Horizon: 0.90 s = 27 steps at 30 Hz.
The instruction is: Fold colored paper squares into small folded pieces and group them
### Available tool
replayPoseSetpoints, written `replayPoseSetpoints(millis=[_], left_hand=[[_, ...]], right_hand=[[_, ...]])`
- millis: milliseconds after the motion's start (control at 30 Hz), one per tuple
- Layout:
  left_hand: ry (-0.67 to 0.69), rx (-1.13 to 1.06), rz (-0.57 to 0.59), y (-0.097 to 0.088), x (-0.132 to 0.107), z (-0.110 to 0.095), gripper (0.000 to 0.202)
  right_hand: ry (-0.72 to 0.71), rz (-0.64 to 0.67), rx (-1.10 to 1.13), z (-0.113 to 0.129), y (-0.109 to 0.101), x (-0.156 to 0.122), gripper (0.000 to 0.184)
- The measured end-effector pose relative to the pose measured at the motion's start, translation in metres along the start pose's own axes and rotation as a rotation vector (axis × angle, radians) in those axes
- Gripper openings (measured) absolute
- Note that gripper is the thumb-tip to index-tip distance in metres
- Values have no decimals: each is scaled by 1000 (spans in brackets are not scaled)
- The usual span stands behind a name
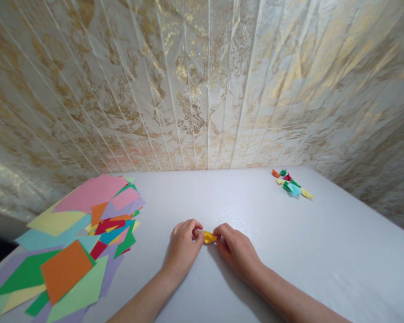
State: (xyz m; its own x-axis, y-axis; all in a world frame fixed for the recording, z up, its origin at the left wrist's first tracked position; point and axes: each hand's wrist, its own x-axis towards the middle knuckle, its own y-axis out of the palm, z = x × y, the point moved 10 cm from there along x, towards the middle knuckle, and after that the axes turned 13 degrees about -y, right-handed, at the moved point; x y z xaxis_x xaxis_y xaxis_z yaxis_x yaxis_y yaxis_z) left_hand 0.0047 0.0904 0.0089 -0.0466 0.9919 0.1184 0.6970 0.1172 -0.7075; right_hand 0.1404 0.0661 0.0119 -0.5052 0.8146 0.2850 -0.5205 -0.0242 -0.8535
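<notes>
Between my two hands is a small folded piece of yellow paper (209, 237), pointed at its ends like a little boat. My left hand (186, 241) pinches its left end between thumb and fingers. At the right end, the thumb and fingertips of my right hand (234, 246) close on the paper. Both hands are low over the white table (175, 193), near its middle. The fingertips partly hide both ends of the paper.
Loose coloured paper sheets and scraps, with an orange square (66, 271) and a large pink sheet (90, 193), spread over the table's left side. Several small folded paper pieces (293, 189) lie at the back right. A gold-patterned curtain (195, 89) hangs behind the table.
</notes>
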Motion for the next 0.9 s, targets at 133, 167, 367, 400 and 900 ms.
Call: replayPoseSetpoints(millis=[133, 167, 367, 400, 900], left_hand=[[16, 36, 11, 0, -1, -3, 10], [22, 41, 14, 0, -1, -4, 11], [55, 42, 46, 3, -2, -3, 11], [51, 25, 49, 3, -2, -2, 10], [12, -58, 37, 1, 5, 7, 34]], right_hand=[[-8, 14, -7, 2, 0, 1, 25], [-8, 21, -11, 3, 1, 1, 25], [-8, 54, -40, 4, 5, 3, 23], [-9, 57, -35, 5, 5, 3, 22], [204, -134, -242, -90, -112, -19, 18]])
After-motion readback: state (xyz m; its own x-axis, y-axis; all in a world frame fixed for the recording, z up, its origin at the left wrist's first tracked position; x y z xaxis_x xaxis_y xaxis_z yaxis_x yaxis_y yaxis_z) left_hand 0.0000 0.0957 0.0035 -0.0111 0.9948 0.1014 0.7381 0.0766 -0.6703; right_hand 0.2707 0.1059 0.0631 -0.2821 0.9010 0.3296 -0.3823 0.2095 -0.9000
